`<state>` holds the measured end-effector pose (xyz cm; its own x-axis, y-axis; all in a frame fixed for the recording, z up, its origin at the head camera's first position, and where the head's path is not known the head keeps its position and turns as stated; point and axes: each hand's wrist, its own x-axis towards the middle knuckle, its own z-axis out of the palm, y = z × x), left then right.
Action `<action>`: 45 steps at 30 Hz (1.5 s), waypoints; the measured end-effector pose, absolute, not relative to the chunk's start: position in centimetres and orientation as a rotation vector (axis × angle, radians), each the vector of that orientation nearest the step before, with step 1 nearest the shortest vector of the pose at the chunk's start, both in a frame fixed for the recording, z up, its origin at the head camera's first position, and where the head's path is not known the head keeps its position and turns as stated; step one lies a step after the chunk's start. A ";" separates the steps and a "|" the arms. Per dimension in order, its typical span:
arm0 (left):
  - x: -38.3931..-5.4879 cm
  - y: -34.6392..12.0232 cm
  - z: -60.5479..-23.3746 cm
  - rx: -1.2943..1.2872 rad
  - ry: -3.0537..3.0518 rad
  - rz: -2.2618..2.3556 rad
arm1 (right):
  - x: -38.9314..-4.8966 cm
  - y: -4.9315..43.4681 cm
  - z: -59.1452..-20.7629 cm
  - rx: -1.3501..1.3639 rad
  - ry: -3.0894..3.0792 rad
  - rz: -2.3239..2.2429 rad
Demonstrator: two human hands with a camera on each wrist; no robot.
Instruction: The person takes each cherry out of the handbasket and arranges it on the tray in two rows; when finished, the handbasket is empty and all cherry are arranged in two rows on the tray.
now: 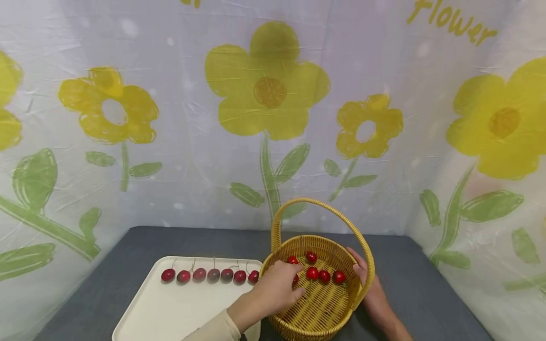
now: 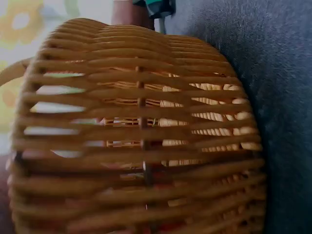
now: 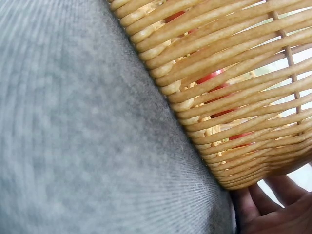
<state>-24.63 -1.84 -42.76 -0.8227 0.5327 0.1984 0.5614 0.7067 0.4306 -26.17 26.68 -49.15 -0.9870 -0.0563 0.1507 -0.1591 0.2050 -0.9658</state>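
Note:
A yellow-brown wicker basket [image 1: 328, 303] with a tall arched handle [image 1: 324, 203] stands on the grey surface. Several red cherries [image 1: 312, 273] lie inside, mostly toward its far side. Over the near-left rim reaches my left hand [image 1: 277, 286], thumb and forefinger apart, beside a partly hidden cherry [image 1: 295, 279]. My right hand [image 1: 370, 279] holds the basket's right side at the rim. In the right wrist view, its fingers [image 3: 282, 190] curve against the outer wall. The woven wall [image 2: 141, 131] fills most of the left wrist view and hides the left fingertips.
Left of the basket lies a cream tray [image 1: 170, 310], its right edge close against the basket. A row of dark red cherries with stems [image 1: 199, 274] runs along the tray's far side. Behind the grey table [image 1: 204, 241] hangs a flower-printed cloth [image 1: 192, 166].

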 end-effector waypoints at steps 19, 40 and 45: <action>-26.3 0.8 -44.3 -0.828 -2.830 -0.402 | -25.8 27.0 -49.4 0.199 -2.384 1.924; -27.0 0.4 -44.1 -1.666 -2.553 -0.535 | -26.2 27.0 -49.6 0.250 -2.393 1.877; -27.1 0.4 -44.3 -1.532 -2.584 -0.600 | -26.4 27.1 -49.7 0.215 -2.415 1.869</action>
<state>-27.13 0.42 -44.28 -0.4975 0.8272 0.2612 0.8577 0.4239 0.2910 -26.43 27.06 -49.70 -0.9870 -0.0618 0.1486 -0.1594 0.2458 -0.9561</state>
